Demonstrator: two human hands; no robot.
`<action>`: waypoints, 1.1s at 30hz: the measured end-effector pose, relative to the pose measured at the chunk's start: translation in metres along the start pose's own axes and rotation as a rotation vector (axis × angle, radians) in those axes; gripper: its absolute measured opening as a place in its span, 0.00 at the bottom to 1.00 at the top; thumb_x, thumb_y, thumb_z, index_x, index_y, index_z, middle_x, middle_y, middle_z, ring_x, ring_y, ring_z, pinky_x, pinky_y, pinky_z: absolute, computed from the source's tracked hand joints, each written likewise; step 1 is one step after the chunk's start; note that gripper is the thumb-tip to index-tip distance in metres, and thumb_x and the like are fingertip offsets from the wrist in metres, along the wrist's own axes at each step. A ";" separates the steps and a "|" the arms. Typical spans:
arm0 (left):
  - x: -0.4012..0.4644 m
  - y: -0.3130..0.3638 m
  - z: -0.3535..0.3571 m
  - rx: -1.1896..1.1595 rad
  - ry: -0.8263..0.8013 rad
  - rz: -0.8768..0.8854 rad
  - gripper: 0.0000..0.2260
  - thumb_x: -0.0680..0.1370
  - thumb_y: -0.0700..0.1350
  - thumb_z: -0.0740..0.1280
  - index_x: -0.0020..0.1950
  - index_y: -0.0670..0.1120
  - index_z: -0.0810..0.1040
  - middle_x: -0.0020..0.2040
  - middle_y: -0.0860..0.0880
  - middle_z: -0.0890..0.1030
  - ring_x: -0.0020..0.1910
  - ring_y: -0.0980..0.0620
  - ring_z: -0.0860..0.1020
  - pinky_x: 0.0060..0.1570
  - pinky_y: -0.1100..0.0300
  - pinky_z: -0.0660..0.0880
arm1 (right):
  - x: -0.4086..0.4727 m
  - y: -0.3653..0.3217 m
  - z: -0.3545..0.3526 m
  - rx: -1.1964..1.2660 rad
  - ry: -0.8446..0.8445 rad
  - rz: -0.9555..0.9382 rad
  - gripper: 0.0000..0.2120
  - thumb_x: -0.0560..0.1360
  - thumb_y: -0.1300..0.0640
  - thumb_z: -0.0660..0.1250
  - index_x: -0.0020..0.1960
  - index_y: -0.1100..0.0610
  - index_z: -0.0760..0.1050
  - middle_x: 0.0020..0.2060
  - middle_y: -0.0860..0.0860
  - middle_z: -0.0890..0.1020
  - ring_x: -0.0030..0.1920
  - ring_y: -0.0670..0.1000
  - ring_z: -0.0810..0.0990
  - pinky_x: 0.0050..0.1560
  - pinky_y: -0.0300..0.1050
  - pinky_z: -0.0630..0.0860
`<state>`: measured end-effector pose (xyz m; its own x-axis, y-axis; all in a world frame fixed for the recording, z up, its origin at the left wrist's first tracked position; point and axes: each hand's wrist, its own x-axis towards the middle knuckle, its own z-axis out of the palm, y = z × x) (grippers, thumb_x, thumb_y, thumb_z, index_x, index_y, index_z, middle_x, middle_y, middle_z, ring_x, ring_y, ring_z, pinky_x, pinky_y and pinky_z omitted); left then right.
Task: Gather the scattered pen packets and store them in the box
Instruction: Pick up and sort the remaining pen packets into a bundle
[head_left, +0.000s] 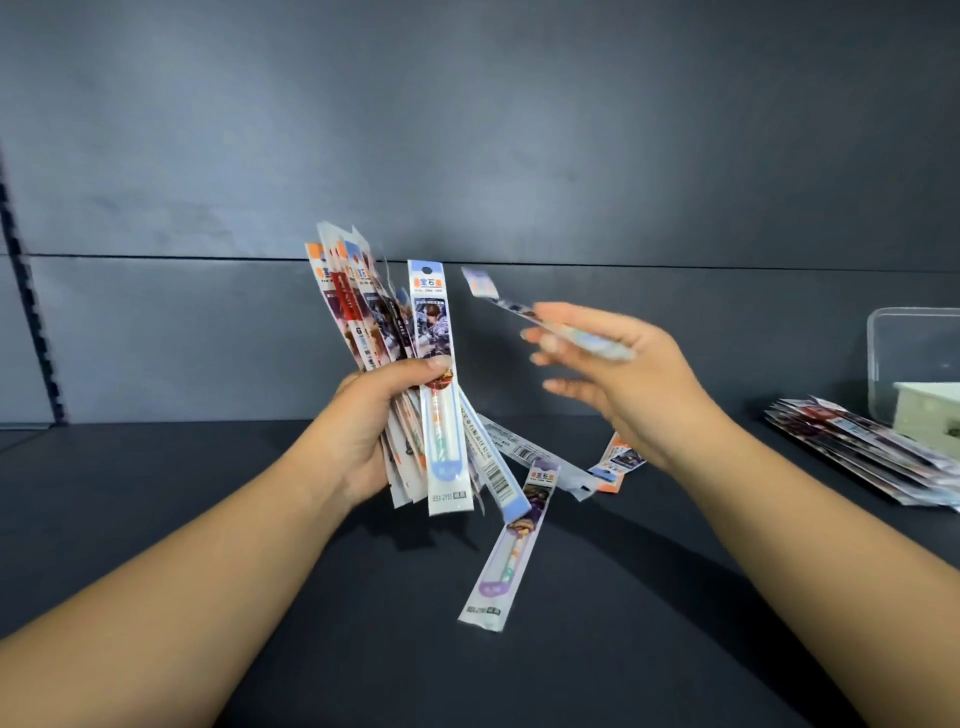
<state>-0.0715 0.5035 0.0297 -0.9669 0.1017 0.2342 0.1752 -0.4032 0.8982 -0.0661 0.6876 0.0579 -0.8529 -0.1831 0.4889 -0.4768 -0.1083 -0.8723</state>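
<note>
Left hand is gripping an upright fan of printed plastic pen packets; right hand, just beside it, is pinching one slim packet, long axis slanting toward the fan.

Front packet in fanned bunch: header printed "宝石", foot marked "BSX-2193". Packet on table: same "宝石" header; foot code blurred.

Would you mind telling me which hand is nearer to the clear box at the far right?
Right. The right hand hovers mid-frame, left of the clear box; the left hand is farther left.
</note>
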 end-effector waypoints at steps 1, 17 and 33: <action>0.001 0.000 -0.002 -0.012 0.008 0.005 0.12 0.60 0.41 0.69 0.42 0.44 0.78 0.32 0.46 0.81 0.29 0.50 0.81 0.32 0.58 0.80 | -0.002 0.001 0.000 0.020 -0.087 0.035 0.17 0.69 0.68 0.67 0.51 0.51 0.76 0.44 0.46 0.82 0.39 0.41 0.81 0.40 0.34 0.80; 0.006 -0.001 -0.001 -0.034 0.233 0.141 0.07 0.72 0.33 0.65 0.46 0.42 0.78 0.31 0.46 0.84 0.32 0.48 0.83 0.30 0.56 0.80 | -0.008 0.034 0.031 0.101 -0.014 0.353 0.06 0.69 0.64 0.71 0.45 0.59 0.79 0.40 0.55 0.84 0.38 0.52 0.82 0.48 0.48 0.80; 0.006 -0.004 0.001 -0.040 0.205 0.097 0.06 0.72 0.35 0.67 0.48 0.41 0.79 0.35 0.44 0.85 0.35 0.46 0.84 0.35 0.50 0.81 | -0.012 0.024 0.035 0.252 -0.019 0.425 0.06 0.71 0.59 0.69 0.45 0.60 0.81 0.39 0.55 0.86 0.36 0.52 0.84 0.42 0.47 0.81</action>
<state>-0.0780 0.5068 0.0282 -0.9642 -0.1245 0.2343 0.2653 -0.4385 0.8587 -0.0594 0.6529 0.0314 -0.9556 -0.2796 0.0926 -0.0196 -0.2532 -0.9672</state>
